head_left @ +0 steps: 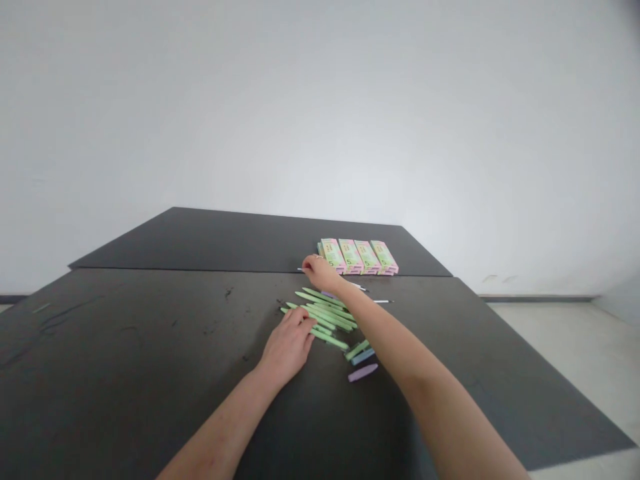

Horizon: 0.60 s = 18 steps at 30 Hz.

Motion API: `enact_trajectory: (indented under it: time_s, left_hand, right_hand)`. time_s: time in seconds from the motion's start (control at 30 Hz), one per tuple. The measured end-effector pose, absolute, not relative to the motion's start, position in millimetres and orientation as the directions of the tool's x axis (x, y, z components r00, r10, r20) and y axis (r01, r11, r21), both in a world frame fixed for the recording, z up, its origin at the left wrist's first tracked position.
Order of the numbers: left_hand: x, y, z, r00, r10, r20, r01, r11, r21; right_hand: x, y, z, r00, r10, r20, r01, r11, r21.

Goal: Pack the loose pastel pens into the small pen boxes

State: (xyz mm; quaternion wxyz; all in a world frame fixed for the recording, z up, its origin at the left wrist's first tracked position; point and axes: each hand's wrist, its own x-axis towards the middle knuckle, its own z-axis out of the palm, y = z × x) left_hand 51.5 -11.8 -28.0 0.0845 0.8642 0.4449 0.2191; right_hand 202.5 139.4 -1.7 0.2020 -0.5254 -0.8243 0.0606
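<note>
A bunch of light green pen barrels [327, 312] lies slantwise on the dark table. My left hand [287, 340] rests at their left end, its fingers curled down over the nearest green barrels and its thumb beside them. Beyond the bunch, my right hand [320, 273] pinches a thin white stick like a pen refill [300, 269], whose end pokes out to the left of the fingers. Another white refill [384, 301] lies right of my right forearm. Near that forearm are a short green piece [357, 350], a blue piece [363, 357] and a purple one [363, 373], perhaps pen caps.
Several pink and green boxes [363, 256] marked with a 5 stand in a row behind my right hand. Two dark tabletops meet at a seam [200, 270]. Dark scuffs mark the left side, and a pale wall [300, 120] rises behind.
</note>
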Motion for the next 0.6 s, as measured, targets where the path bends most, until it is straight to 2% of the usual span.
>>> enact_trajectory:
  time_s: [0.13,0.33,0.6]
  left_hand:
    - [49,-7,-28,0.497,0.784,0.371,0.728,-0.610,0.313]
    - [46,-1,-32,0.515,0.787,0.340,0.724,-0.611,0.321]
    - [46,4,-39,0.522,0.817,0.244,0.732,-0.576,0.364]
  right_hand:
    - [265,115,-4,-0.233,0.938,0.255,0.885,0.313,-0.344]
    - [323,89,-22,-0.063,0.978,0.200,0.926,0.132,-0.354]
    - [326,81,-32,-0.038,0.983,0.180,0.927,0.102,-0.361]
